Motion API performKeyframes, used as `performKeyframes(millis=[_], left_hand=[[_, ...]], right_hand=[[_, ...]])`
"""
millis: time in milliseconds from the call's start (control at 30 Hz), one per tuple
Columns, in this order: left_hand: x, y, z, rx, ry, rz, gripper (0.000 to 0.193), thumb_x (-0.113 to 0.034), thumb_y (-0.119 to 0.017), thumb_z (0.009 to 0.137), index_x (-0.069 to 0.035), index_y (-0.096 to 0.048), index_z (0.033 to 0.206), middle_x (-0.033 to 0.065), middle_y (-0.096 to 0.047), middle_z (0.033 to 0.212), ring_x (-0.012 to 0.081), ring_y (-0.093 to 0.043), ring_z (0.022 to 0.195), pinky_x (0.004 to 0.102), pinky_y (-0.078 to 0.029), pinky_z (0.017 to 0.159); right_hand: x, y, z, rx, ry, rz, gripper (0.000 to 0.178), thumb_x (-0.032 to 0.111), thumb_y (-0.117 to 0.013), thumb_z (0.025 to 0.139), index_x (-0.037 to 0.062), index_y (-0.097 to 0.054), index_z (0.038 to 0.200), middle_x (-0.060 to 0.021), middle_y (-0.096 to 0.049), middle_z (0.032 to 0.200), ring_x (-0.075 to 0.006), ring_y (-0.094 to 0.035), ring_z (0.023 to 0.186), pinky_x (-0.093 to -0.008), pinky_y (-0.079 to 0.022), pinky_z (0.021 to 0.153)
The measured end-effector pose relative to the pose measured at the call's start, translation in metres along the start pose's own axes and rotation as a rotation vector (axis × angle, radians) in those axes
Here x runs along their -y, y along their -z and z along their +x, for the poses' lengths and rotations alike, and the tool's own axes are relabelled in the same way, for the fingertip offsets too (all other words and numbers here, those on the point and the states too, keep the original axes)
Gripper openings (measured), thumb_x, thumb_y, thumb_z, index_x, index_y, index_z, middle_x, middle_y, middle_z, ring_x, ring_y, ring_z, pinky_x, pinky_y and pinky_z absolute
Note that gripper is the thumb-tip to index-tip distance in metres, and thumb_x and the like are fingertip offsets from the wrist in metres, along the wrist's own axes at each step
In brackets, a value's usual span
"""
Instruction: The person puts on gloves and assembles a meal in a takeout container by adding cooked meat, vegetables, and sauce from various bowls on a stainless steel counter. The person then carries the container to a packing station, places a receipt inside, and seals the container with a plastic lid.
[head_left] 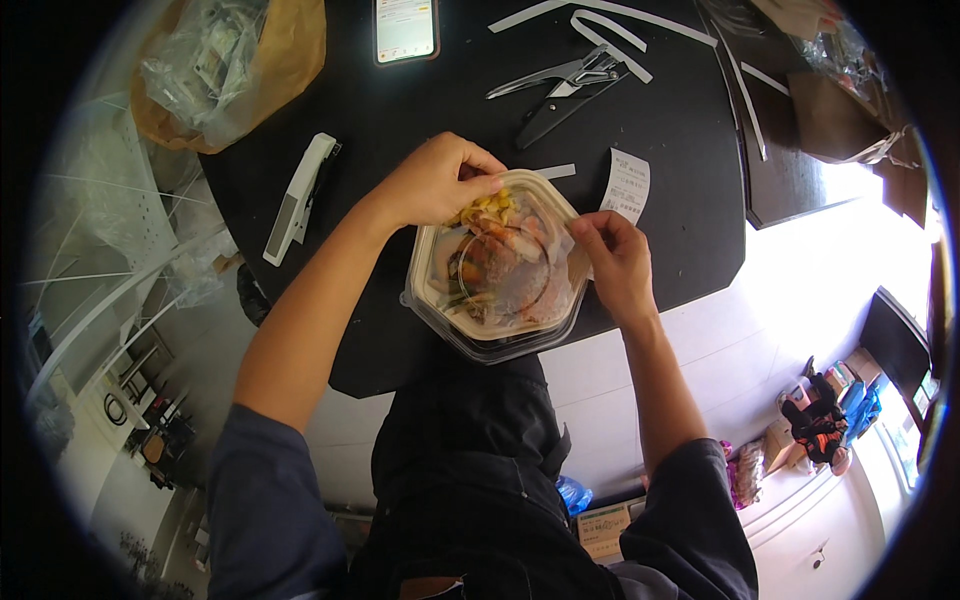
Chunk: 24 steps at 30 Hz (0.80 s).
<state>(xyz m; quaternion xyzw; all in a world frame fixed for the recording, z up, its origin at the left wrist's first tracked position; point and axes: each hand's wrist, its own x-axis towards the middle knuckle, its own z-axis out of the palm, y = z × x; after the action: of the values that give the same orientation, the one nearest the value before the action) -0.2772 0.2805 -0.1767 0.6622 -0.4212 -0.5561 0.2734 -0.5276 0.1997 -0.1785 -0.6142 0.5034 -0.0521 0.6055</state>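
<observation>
A cream-coloured, many-sided takeaway food bowl (433, 300) is at the table's near edge, in front of my body. Through its see-through cover show meat, vegetables and yellow pieces. A clear plastic rim (470, 350) juts out below its near side. My left hand (447, 180) is closed at the bowl's far left rim, thumb and fingers on the edge. On the right rim my right hand (615, 262) pinches the edge. Just beyond the right hand a curled printed receipt (628, 182) lies on the table, and a short white paper strip (556, 172) lies beyond the bowl.
On the black table (670, 250) lie a white stapler (303, 200) at left, a metal hand punch (570, 90) farther off, a lit phone (406, 30) and several white strips. A brown paper bag (290, 60) with plastic packets stands far left. A cardboard box (835, 115) is far right.
</observation>
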Motion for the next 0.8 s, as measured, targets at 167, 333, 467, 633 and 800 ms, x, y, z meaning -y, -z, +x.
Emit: performKeyframes(millis=[167, 333, 467, 633, 800], left_hand=[[0.009, -0.007, -0.019, -0.096, 0.020, -0.120, 0.022, -0.016, -0.067, 0.090, 0.001, -0.070, 0.104, 0.0072, -0.067, 0.085, 0.0134, -0.062, 0.077, 0.0270, -0.051, 0.071], [0.028, -0.027, -0.070, -0.409, -0.021, 0.008, 0.023, -0.019, -0.063, 0.094, 0.002, -0.063, 0.103, 0.0025, -0.062, 0.078, 0.0091, -0.058, 0.068, 0.0239, -0.049, 0.064], [0.052, -0.045, -0.104, -0.414, 0.096, -0.219, 0.025, -0.023, -0.062, 0.095, 0.002, -0.061, 0.093, 0.0045, -0.060, 0.071, 0.0105, -0.056, 0.063, 0.0248, -0.046, 0.059], [0.073, -0.058, -0.107, -0.501, -0.053, -0.146, 0.026, -0.024, -0.061, 0.096, 0.001, -0.060, 0.088, 0.0059, -0.061, 0.070, 0.0114, -0.054, 0.060, 0.0266, -0.045, 0.057], [0.076, -0.073, -0.102, -0.647, -0.064, -0.190, 0.025, -0.023, -0.058, 0.097, 0.001, -0.059, 0.091, 0.0071, -0.061, 0.071, 0.0119, -0.056, 0.061, 0.0274, -0.045, 0.056]], right_hand=[[-0.003, -0.009, -0.001, -0.086, 0.105, -0.070, 0.023, 0.020, -0.067, 0.089, -0.0025, -0.066, 0.093, -0.0059, -0.065, 0.074, -0.0100, -0.057, 0.067, -0.0260, -0.047, 0.062], [-0.011, -0.019, -0.047, -0.241, 0.106, -0.124, 0.022, 0.019, -0.062, 0.093, -0.0026, -0.063, 0.096, -0.0087, -0.064, 0.073, -0.0126, -0.057, 0.066, -0.0276, -0.047, 0.062], [-0.028, -0.037, -0.086, -0.260, -0.074, -0.027, 0.025, 0.021, -0.054, 0.098, -0.0032, -0.060, 0.095, -0.0093, -0.062, 0.074, -0.0139, -0.056, 0.065, -0.0296, -0.046, 0.061], [-0.051, -0.055, -0.093, -0.351, 0.083, -0.050, 0.022, 0.019, -0.053, 0.099, -0.0020, -0.057, 0.092, -0.0075, -0.058, 0.069, -0.0126, -0.051, 0.062, -0.0291, -0.044, 0.059], [-0.060, -0.064, -0.085, -0.462, 0.113, 0.031, 0.024, 0.020, -0.055, 0.099, -0.0014, -0.057, 0.090, -0.0001, -0.053, 0.068, -0.0076, -0.045, 0.062, -0.0256, -0.041, 0.057]])
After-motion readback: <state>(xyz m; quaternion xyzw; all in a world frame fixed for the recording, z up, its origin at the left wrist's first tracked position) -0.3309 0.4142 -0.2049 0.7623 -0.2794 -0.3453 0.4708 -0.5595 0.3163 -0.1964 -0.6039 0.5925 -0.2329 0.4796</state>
